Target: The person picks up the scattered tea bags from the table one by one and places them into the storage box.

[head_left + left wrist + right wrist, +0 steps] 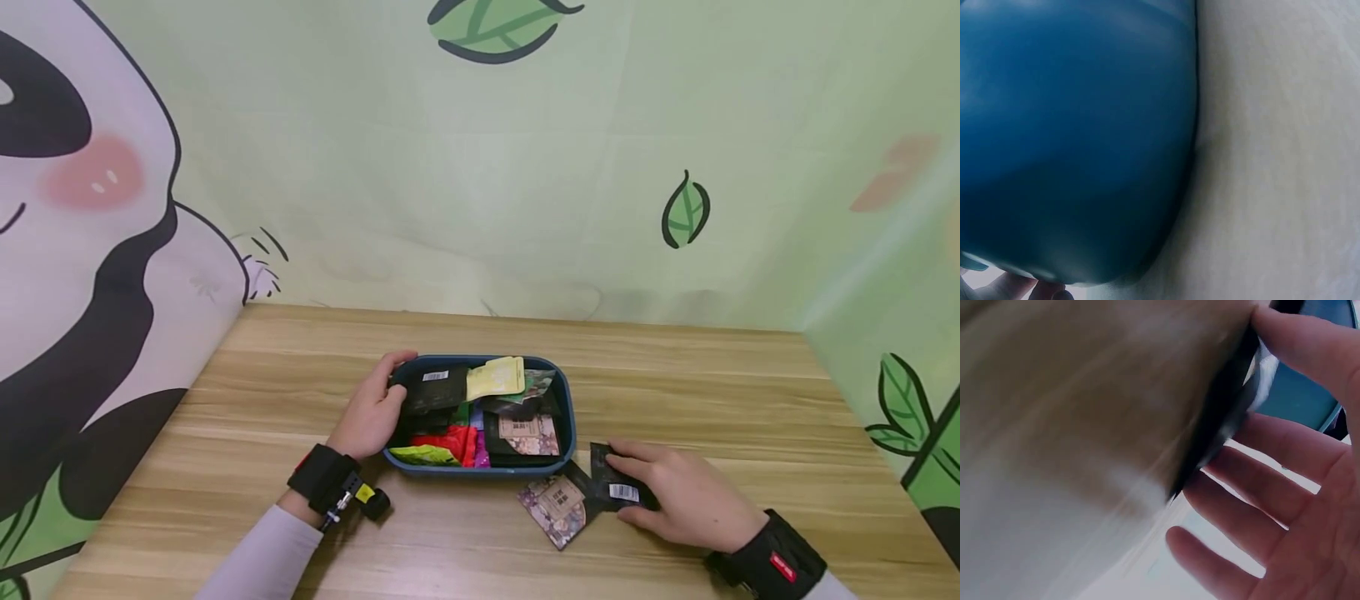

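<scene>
A blue plastic bin [480, 472] full of small packets sits on the table. My left hand [371, 412] grips its left end, thumb over the rim beside a black packet [435, 389] with a barcode label. In the left wrist view, the blue wall of the bin [1079, 137] fills much of the picture, with fingertips at the lower left. To the right of the bin, my right hand [675, 492] holds a black packet [611, 475] with a white barcode label between thumb and fingers. That packet overlaps a flower-patterned packet [557, 508] lying at the bin's front right corner.
Inside the bin are a yellow packet [496, 377], a red packet [450, 442], a lime-green packet [423, 455] and a flower-patterned packet [529, 435]. Behind the wooden table [675, 375] hangs a green backdrop [390, 183] with leaves and a panda.
</scene>
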The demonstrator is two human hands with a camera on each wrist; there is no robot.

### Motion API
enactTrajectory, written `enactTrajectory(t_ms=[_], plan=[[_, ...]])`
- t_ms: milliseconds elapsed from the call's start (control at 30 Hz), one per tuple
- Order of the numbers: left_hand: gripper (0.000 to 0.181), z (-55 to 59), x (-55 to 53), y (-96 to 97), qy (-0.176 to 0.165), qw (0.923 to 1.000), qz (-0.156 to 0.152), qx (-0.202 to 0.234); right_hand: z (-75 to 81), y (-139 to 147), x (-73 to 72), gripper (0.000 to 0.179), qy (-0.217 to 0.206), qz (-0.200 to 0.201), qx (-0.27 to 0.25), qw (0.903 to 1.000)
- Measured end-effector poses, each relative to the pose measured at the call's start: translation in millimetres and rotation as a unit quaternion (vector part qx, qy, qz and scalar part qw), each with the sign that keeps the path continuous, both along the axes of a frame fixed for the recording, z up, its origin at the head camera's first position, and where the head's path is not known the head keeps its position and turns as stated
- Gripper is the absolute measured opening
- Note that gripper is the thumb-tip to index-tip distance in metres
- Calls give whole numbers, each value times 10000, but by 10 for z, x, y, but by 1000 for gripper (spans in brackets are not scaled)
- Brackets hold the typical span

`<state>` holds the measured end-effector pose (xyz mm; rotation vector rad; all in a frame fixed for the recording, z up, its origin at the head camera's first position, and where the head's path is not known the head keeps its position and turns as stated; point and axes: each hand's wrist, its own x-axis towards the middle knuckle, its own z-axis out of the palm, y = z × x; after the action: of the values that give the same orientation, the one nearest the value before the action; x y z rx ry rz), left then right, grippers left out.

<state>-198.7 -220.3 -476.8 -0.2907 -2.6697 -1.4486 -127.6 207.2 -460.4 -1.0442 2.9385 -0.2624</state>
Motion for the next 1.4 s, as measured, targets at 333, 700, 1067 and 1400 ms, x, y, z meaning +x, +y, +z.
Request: enactTrajectory(t_ms=[333, 700, 1067, 1400], plan=[[50, -4, -4, -2, 5, 10000, 56, -1, -6, 38, -63, 32, 803, 117, 14, 9967], [50, 1, -11, 10, 16, 10000, 60, 2, 134, 46, -186, 30, 2094, -419, -382, 9762], [49, -6, 2, -4, 32, 10000, 42, -56, 506, -558, -333, 39, 2753, 362, -1147, 9538], [49, 0, 3, 12, -32, 10000, 4, -3, 838, -1438, -467, 37, 2722, 1477, -1234, 9428]])
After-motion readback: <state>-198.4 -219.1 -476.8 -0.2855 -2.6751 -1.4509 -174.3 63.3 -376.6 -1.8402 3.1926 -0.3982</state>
